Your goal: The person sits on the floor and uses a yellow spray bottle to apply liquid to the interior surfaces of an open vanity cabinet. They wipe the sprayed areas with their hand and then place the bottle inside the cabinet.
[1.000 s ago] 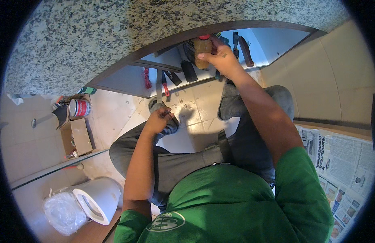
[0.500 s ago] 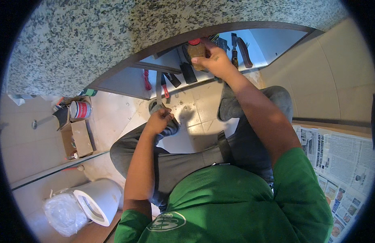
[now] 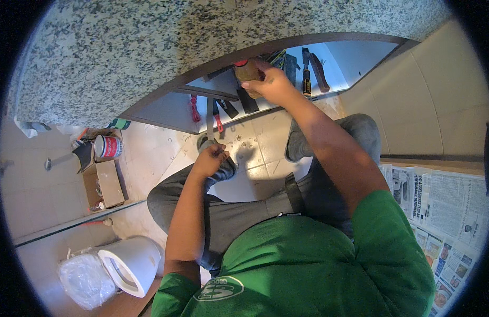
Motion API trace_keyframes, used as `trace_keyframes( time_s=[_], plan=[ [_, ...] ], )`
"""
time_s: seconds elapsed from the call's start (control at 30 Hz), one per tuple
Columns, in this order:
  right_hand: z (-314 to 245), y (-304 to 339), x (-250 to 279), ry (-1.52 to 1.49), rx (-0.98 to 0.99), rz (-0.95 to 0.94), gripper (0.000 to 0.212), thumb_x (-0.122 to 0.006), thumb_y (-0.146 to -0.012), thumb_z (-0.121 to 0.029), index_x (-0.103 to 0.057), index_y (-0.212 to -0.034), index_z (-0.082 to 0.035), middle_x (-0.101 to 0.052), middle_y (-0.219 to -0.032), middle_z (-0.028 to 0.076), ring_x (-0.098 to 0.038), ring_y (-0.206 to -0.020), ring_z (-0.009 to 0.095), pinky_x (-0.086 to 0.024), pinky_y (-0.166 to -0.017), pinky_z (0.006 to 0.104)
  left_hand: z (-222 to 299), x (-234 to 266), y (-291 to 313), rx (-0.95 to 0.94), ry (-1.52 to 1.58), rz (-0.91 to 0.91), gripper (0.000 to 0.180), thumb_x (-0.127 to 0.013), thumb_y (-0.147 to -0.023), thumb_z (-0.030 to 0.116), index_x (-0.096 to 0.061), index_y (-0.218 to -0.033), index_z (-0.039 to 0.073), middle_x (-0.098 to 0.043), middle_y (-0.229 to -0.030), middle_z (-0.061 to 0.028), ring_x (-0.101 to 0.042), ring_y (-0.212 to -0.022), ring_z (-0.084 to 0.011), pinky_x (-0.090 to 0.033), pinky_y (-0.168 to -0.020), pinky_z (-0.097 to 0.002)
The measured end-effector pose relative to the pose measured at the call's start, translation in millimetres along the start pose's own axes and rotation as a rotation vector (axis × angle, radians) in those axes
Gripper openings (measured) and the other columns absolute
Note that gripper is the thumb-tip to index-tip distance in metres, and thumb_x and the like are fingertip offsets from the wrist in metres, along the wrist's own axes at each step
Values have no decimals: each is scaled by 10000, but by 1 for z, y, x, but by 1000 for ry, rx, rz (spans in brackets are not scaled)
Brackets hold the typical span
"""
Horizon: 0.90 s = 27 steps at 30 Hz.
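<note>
My right hand [image 3: 276, 84] is wrapped round a bottle [image 3: 248, 79] with a red cap and brownish contents, at the opening of a cabinet [image 3: 361, 61]. In my left hand [image 3: 209, 160], fingers closed, is a long flat grey metal strip-like tool [image 3: 210, 113] whose far part points up at the cabinet. Beside that strip lies a red-handled tool [image 3: 218, 121]. On the cabinet floor sit black flat pieces [image 3: 247, 100], a chisel [image 3: 306, 79] with a black and yellow handle, a brown curved tool [image 3: 319, 73] and a bundle of red cord [image 3: 195, 109].
A speckled granite counter [image 3: 128, 58] overhangs the cabinet. To the left are a paint can [image 3: 108, 146], a cardboard box [image 3: 110, 182], a glass panel edge [image 3: 75, 222] and a white toilet [image 3: 133, 264]. Newspaper sheets [image 3: 450, 206] cover a surface at right.
The bottle and my right hand have shifted slightly left and farther down. My left hand keeps its grip on the metal strip. The whole view has moved a little.
</note>
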State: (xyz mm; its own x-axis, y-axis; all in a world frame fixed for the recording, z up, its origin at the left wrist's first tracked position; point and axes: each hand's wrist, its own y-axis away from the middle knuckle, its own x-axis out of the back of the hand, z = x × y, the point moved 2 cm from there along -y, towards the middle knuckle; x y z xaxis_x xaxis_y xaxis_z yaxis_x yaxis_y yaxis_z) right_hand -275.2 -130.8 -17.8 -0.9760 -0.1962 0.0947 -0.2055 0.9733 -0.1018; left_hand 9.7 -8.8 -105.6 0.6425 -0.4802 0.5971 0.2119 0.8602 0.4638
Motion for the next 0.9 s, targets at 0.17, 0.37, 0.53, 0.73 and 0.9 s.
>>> trace_keyframes(
  time_s=[0.17, 0.37, 0.53, 0.73, 0.9],
  plan=[
    [9, 4, 12, -38, 98, -29, 696, -784, -841, -132, -455, -1439, 6, -611, -1315, 125, -579, -1180, 178, -447, -1035, 327, -4, -1, -3, 29, 6, -26, 462, -701, -907, 337, -643, -1206, -10, -703, -1032, -210, -682, -980, -316, -511, -889, -376],
    [11, 3, 12, -140, 68, -5, 633, -779, -836, -104, -497, -1393, 2, -636, -1270, 117, -600, -1149, 188, -452, -1023, 329, -9, -1, -3, 10, -8, 3, 468, -704, -904, 338, -641, -1208, -13, -703, -1015, -208, -683, -974, -312, -513, -885, -374],
    [16, 5, 19, -222, 59, 28, 625, -768, -852, -79, -480, -1405, -30, -615, -1287, 85, -586, -1166, 170, -458, -1022, 329, -2, 1, 2, 15, 20, -2, 481, -705, -903, 346, -639, -1217, -14, -702, -1023, -214, -684, -985, -313, -516, -880, -378],
    [21, 8, 44, -117, 75, 108, 602, -783, -841, -103, -516, -1375, -27, -648, -1251, 108, -615, -1134, 196, -470, -1006, 341, -3, 3, 2, -30, -17, 8, 479, -697, -909, 343, -639, -1223, -14, -702, -1043, -224, -684, -996, -320, -517, -881, -383],
    [19, 16, 57, -218, 94, 194, 613, -763, -850, -52, -488, -1397, -35, -640, -1245, 96, -606, -1150, 196, -459, -1025, 346, -4, 1, 3, -24, -13, 14, 401, -699, -915, 323, -660, -1192, 36, -706, -1069, -197, -677, -1040, -310, -507, -910, -388]
  ],
)
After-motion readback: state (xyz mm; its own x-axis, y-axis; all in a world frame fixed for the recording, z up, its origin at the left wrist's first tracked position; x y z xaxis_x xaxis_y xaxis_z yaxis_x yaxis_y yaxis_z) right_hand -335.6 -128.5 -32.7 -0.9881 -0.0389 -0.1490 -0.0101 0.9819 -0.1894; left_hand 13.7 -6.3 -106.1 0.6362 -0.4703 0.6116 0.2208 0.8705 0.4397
